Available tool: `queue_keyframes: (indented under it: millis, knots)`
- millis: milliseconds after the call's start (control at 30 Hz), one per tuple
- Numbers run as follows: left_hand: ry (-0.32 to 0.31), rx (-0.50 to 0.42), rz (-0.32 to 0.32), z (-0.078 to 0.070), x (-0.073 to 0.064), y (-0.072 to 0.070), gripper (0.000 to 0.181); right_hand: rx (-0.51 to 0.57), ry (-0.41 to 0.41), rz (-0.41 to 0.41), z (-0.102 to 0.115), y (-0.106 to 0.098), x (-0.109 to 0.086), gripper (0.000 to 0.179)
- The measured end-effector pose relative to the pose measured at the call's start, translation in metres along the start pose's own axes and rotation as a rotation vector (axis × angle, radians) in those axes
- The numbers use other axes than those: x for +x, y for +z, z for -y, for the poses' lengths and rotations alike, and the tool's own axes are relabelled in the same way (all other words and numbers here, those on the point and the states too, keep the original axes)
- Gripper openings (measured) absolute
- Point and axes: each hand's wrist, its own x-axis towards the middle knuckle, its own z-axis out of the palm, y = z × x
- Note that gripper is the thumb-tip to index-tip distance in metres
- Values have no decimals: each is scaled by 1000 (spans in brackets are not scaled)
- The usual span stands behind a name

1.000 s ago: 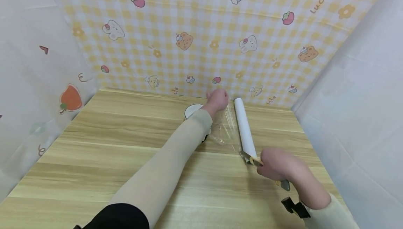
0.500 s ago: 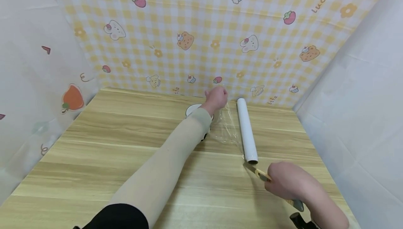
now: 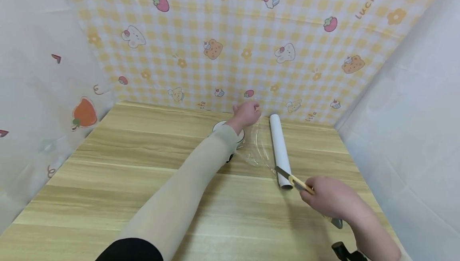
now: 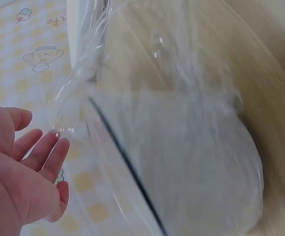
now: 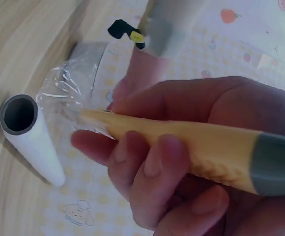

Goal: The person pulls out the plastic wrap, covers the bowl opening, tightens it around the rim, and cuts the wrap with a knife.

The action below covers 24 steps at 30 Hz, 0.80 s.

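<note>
My right hand (image 3: 328, 197) grips a yellow utility knife (image 3: 301, 184) with a grey end. Its blade lies over the near end of a white cling film roll (image 3: 281, 149), the tip by the clear film (image 3: 256, 151). Further back, my left hand (image 3: 246, 114) is above the film's far side. The left wrist view shows the fingers (image 4: 56, 160) loosely extended, fingertips at the film's edge, thumb apart. A white round dish (image 3: 219, 125) with a dark rim stands under the left forearm, which partly hides it. Film drapes over the dish in the left wrist view.
The wood-grain table (image 3: 143, 153) ends at a yellow checked cloth (image 3: 190, 45) hanging behind. White sheets (image 3: 406, 133) flank both sides. The left sleeve (image 3: 190, 189) crosses the middle of the table. A black strap piece (image 3: 346, 251) is on the right wrist.
The knife drew towards me past the roll's near end, then moved back up over it. The film has gone slacker beside the roll. My left hand's fingers have loosened.
</note>
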Motion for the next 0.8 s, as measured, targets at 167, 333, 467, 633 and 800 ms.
queue_keyframes:
  millis: [167,333,467,633,800]
  knots:
    - [31,-61,1,7,-10,-16,48,55,3,-53,3,2,9,31]
    - [61,-128,-27,22,-24,-35,50,136,-6,-94,3,3,24,33]
    - [48,-210,-53,39,-37,-49,52,198,-14,-127,3,3,37,31]
    - [-4,-354,-46,64,-61,-63,67,222,-8,-180,1,1,55,33]
    - [-61,-401,42,96,-89,-66,114,298,1,-210,-4,-2,76,36]
